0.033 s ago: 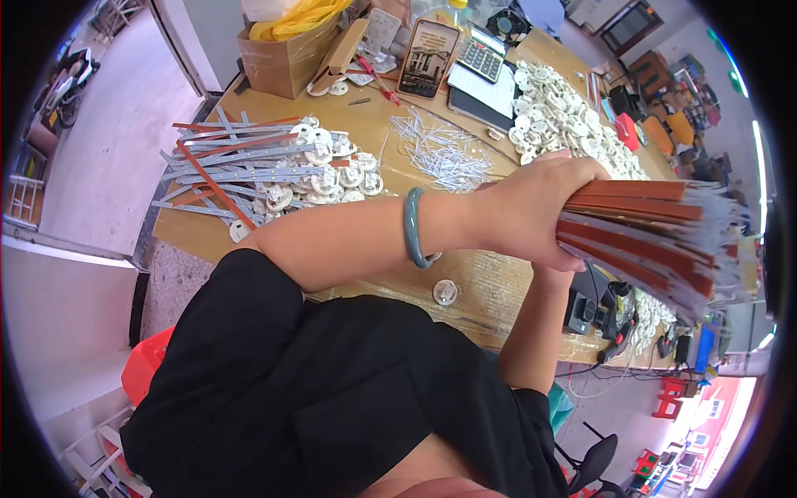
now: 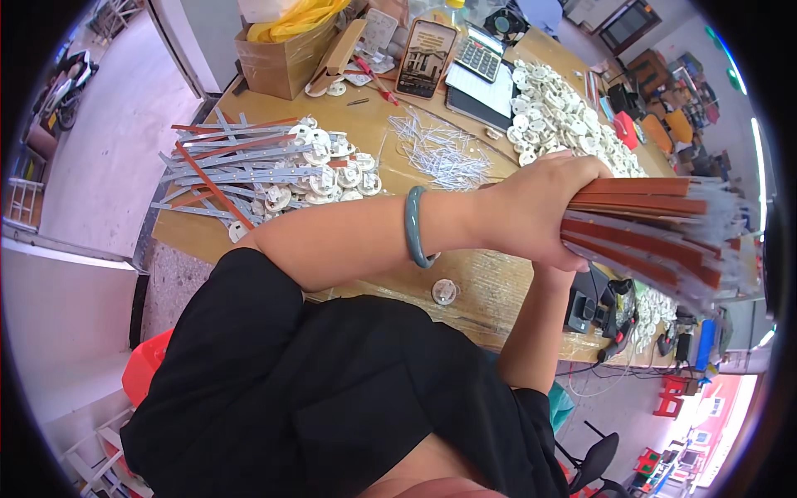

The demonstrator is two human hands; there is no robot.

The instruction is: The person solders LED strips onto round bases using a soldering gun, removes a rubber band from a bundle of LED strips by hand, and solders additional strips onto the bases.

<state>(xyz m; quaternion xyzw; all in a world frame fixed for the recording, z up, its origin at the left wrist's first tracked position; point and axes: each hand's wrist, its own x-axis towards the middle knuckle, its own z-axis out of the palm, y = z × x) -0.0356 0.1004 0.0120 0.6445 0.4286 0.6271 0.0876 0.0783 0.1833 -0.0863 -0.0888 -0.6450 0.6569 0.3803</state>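
My left hand [image 2: 540,212], with a grey-green bangle [image 2: 414,227] on the wrist, reaches across to the right. Its fingers are closed around a thick bundle of flat brown-and-grey strips [image 2: 647,224], whose far ends fan out in a blur. From below, my right forearm [image 2: 540,332] rises to the underside of that grip. The left hand and the bundle cover my right hand, so its fingers cannot be made out. On the table below lies a single round white part [image 2: 444,291].
Similar strips [image 2: 224,176] with round white ends are heaped at left. White thin pieces [image 2: 440,149] lie mid-table, beside a big pile of white round parts [image 2: 556,116]. Behind stand a cardboard box [image 2: 278,62], a phone [image 2: 425,58] and a calculator [image 2: 479,58]. A black device [image 2: 587,303] sits at right.
The strips' loose ends have shifted slightly upward and their spread looks a little different. Both arms have stayed nearly in place, and the left grip is unchanged.
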